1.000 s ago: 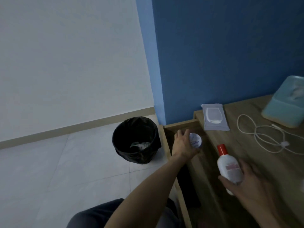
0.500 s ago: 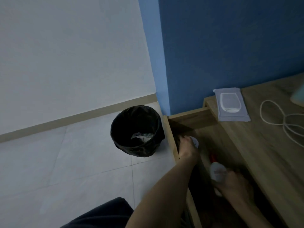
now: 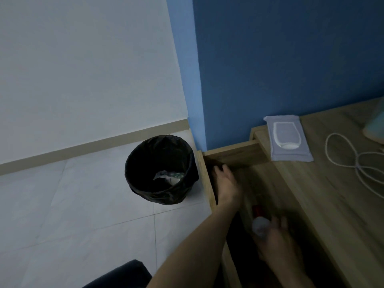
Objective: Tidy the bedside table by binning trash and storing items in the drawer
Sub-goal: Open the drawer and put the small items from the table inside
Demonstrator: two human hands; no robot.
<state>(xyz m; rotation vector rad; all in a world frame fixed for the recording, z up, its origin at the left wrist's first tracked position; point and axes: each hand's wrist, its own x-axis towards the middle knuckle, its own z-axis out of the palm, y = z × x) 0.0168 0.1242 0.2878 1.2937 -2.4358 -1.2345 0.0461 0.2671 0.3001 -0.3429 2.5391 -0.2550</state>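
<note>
Right hand (image 3: 276, 240), low in the open drawer (image 3: 268, 183): fingers (image 3: 279, 222) wrapped around one white bottle (image 3: 259, 225) with a red cap (image 3: 257, 210). Bottle lies inside the drawer, cap toward 12 o'clock. Label blurred and in shadow; no writing legible.

Left hand (image 3: 227, 183), also inside the drawer, at the far-left corner, 11 o'clock from the right hand. Its fingers curl downward into shadow by the drawer's left wall; cannot tell whether they are together, apart, or on anything.

Drawer: one, wooden, pulled out from under the bench (image 3: 332, 194). Interior dark; the only item I can make out inside is the bottle.

On the bench, count:
- 1 wet-wipes pack (image 3: 287, 138), pale grey-blue, flat, at the back-left corner against the blue wall (image 3: 291, 59). White oval flap on top; print on it too small to read.
- 1 white cable (image 3: 353, 161), loosely looped, at 3 o'clock from the pack, apart from it.
- 1 pale teal object (image 3: 376, 125), cut by the right frame edge; cannot identify.

On the floor (image 3: 83, 204), 9 o'clock from the left hand: 1 round bin (image 3: 162, 169) with black liner, just beside the drawer's left wall. Crumpled light-coloured trash (image 3: 168, 176) at its bottom; pieces cannot be counted.

No brand name readable anywhere.
</note>
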